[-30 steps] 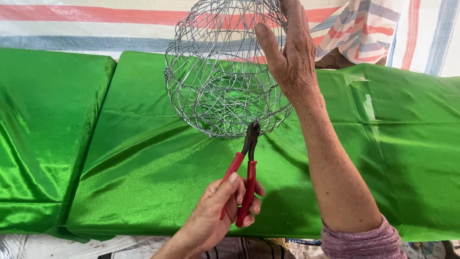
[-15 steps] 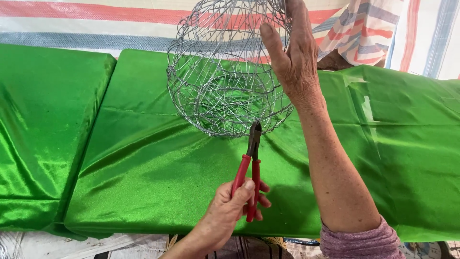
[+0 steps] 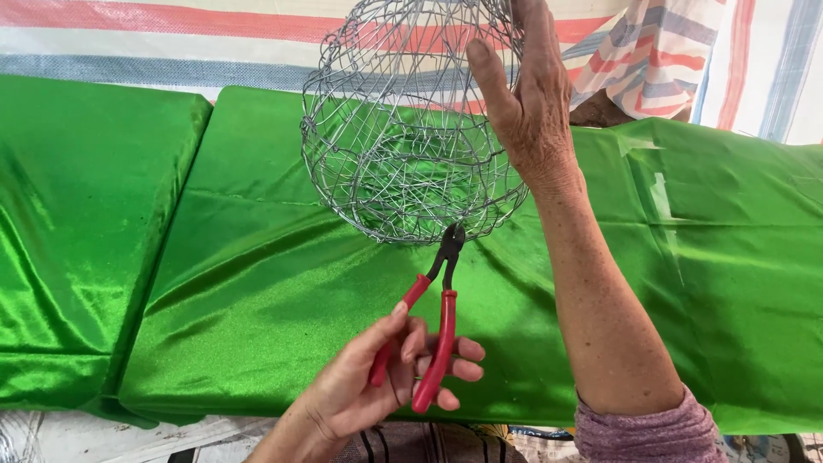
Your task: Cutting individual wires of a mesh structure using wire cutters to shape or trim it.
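Observation:
A round basket of bent silver wire hangs in the air above a shiny green cloth. My right hand grips the basket's right side near the top, forearm running down to a mauve sleeve. My left hand holds red-handled pliers from below, handles spread apart between the fingers. The dark jaws of the pliers touch the wire at the basket's lower rim.
The green satin cloth covers two padded surfaces, with a seam at the left. A striped red, white and blue tarp hangs behind. Striped fabric lies bunched at the back right.
My left hand has loosened on the pliers and their handles have spread wider. The basket has shifted slightly, with the jaws still at its lower rim.

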